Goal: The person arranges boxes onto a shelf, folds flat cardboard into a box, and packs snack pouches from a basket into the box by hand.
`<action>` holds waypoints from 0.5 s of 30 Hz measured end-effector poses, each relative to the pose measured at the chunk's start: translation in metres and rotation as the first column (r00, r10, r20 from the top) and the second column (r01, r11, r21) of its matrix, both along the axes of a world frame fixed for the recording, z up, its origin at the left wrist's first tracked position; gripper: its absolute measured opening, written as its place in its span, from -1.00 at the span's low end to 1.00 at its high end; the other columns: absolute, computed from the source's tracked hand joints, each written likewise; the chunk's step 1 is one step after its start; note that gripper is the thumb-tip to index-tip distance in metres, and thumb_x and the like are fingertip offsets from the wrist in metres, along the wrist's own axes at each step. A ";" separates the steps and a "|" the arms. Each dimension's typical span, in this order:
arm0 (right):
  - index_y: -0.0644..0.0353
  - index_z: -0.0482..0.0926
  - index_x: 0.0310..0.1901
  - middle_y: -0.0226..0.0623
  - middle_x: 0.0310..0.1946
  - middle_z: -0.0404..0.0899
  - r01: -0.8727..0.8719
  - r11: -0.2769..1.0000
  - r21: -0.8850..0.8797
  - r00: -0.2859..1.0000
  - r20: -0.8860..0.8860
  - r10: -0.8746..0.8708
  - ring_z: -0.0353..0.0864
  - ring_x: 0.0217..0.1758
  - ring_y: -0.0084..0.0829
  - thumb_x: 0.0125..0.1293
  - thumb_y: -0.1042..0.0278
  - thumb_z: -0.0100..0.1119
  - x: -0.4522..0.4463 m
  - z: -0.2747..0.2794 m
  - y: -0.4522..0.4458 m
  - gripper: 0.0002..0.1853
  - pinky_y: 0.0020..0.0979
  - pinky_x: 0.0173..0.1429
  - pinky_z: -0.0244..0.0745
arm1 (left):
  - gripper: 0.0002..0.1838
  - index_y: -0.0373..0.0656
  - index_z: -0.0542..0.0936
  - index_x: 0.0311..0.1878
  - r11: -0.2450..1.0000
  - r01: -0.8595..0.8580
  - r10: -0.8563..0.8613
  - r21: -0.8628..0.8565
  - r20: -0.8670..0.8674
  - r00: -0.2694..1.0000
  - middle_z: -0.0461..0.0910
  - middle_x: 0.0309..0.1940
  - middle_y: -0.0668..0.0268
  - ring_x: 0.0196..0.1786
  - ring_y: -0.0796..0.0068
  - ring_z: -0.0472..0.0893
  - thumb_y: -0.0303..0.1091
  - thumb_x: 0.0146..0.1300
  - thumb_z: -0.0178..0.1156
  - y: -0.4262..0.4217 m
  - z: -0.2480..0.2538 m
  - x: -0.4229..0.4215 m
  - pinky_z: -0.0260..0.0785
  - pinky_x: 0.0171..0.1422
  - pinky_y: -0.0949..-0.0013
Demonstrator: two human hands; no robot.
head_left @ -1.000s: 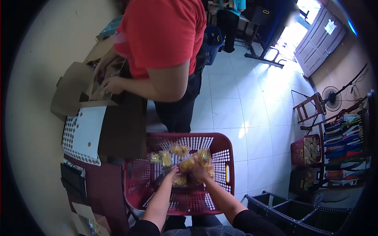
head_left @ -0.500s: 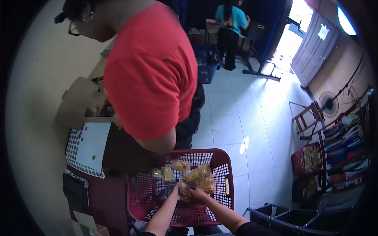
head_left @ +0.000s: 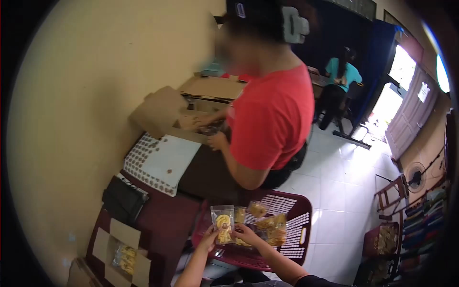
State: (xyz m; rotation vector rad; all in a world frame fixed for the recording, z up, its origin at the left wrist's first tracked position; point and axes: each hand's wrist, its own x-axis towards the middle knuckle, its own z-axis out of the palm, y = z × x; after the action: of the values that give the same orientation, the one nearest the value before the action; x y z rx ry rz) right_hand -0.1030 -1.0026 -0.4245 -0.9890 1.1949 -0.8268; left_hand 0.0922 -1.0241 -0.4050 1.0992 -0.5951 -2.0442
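Note:
A clear packet of yellow snacks (head_left: 223, 224) is held upright over the left part of a dark red plastic basket (head_left: 306, 210). My left hand (head_left: 208, 239) grips its lower left edge, while my right hand (head_left: 245, 234) pinches the right edge. Both hands are closed on it. A small round mark, perhaps a sticker, seems to show on the packet's front. Several more snack packets (head_left: 273, 227) lie in the basket to the right of my hands.
On the table (head_left: 165, 227) are an open carton (head_left: 107, 260) with snack packets, a black object (head_left: 122, 198) and a sheet of round stickers (head_left: 179, 155). A person in a red shirt (head_left: 277, 115) reaches into a cardboard box (head_left: 191, 136). Another person (head_left: 342, 74) stands farther back.
My hands have lifted a packet out of the basket and up to the left. The view has swung left, bringing the open carton into full sight.

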 end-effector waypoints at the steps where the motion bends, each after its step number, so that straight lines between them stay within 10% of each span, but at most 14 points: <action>1: 0.25 0.41 0.02 -0.41 -0.33 0.56 -0.057 0.995 -0.082 0.998 0.007 0.058 0.52 -0.25 -0.59 0.20 0.24 0.25 0.013 0.011 -0.002 -0.58 -0.55 -0.14 0.41 | -0.55 -0.14 0.34 0.14 0.997 -0.048 0.049 -0.054 0.021 0.999 0.53 -0.06 0.26 -0.04 0.40 0.57 -0.39 0.20 0.21 0.009 0.015 0.012 0.49 0.01 0.32; 15: 0.26 0.38 0.08 -0.38 -0.12 0.47 -0.451 0.865 -0.219 0.848 0.197 0.492 0.41 -0.04 -0.60 0.39 0.13 -0.05 0.316 0.145 0.073 -0.61 -0.51 0.05 0.36 | -0.38 -0.11 0.01 0.36 0.727 -0.545 0.616 -0.418 0.045 0.787 0.28 0.19 0.23 0.22 0.39 0.35 -0.42 0.30 0.03 0.168 0.122 0.247 0.31 0.22 0.33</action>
State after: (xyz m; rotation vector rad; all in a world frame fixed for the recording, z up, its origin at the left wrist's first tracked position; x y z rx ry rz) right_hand 0.2135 -0.9294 -0.2798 -1.2143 0.6288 -0.6317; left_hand 0.3397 -0.8560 -0.2834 1.0653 -0.6094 -1.2200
